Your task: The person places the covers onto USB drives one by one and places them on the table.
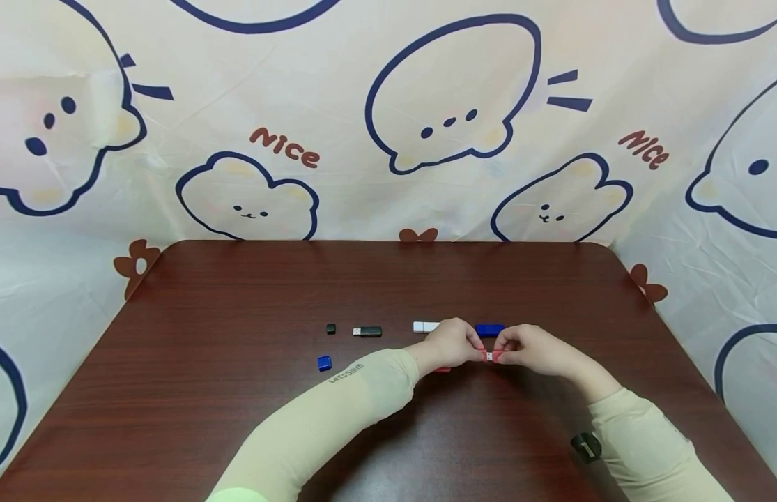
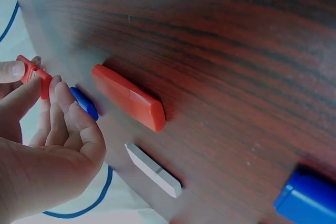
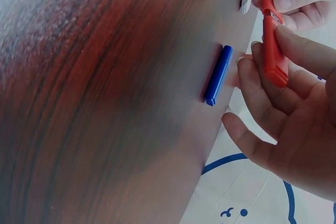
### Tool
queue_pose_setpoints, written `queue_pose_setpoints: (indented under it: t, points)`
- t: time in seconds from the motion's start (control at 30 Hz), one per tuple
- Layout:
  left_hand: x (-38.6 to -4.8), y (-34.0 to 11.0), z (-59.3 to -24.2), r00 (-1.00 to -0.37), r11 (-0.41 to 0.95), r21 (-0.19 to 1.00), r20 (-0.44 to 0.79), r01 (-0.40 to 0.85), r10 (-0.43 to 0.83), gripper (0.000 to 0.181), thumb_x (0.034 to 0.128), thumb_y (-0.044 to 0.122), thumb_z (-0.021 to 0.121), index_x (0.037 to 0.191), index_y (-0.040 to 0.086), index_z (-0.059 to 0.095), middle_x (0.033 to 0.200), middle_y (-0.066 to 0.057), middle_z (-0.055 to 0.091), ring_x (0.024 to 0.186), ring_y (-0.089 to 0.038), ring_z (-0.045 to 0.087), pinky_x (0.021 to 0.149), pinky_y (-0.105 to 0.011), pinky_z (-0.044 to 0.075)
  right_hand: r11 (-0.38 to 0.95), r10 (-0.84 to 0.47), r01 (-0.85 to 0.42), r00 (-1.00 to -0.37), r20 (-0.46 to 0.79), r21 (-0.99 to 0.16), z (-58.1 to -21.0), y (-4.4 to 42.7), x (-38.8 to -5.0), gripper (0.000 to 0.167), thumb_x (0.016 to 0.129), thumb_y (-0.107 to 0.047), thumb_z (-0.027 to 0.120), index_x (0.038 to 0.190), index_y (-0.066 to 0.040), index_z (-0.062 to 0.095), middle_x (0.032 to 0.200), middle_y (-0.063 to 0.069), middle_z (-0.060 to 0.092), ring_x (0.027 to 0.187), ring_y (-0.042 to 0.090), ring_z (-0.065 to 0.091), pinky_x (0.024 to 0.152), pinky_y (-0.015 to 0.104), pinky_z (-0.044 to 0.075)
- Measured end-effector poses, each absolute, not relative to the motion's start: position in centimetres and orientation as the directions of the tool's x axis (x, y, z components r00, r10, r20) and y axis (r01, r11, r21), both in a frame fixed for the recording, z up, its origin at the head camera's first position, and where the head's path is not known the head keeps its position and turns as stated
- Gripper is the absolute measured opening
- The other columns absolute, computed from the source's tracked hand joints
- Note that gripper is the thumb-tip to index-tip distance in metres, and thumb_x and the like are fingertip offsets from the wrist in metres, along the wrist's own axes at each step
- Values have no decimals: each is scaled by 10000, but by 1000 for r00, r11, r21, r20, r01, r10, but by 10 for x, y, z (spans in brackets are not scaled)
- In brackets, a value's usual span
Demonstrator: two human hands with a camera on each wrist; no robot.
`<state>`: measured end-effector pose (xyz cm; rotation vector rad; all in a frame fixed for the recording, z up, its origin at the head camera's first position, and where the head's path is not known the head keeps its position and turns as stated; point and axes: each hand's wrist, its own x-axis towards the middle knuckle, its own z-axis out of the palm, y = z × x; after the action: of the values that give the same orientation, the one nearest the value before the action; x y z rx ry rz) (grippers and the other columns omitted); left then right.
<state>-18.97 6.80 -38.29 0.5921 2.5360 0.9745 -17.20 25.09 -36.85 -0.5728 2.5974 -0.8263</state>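
Observation:
Between the two hands is a red USB stick (image 3: 273, 51), its metal plug partly showing beside a red cap (image 3: 269, 4). The left hand (image 1: 454, 343) pinches the cap between thumb and fingers; in the left wrist view the left hand (image 2: 58, 145) has its other fingers bent below. The right hand (image 1: 532, 348) pinches the stick's body; in the right wrist view the right hand (image 3: 294, 103) has its lower fingers spread. Just beyond the hands lies a blue stick (image 1: 490, 330), and a white stick (image 1: 424, 326) is partly behind the left hand.
Another red stick (image 2: 128, 98) lies near the left hand, mostly hidden in the head view. Farther left on the brown table (image 1: 237, 404) are a black USB stick (image 1: 368, 332) with its plug bare, a small black cap (image 1: 330, 328) and a blue cap (image 1: 324, 362).

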Motion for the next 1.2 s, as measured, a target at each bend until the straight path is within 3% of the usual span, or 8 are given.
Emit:
queue_pose_setpoints:
  t: [1.2]
  points:
    - [-187, 54, -383, -855, 566, 809, -173, 160, 489, 113, 796, 180, 737, 826, 72, 746, 790, -2, 712, 635, -5, 512, 583, -150, 427, 721, -486, -288, -858, -164, -630, -367, 235, -173, 84, 858, -133, 657, 861, -50, 667, 772, -14, 628, 686, 59, 490, 617, 200, 420]
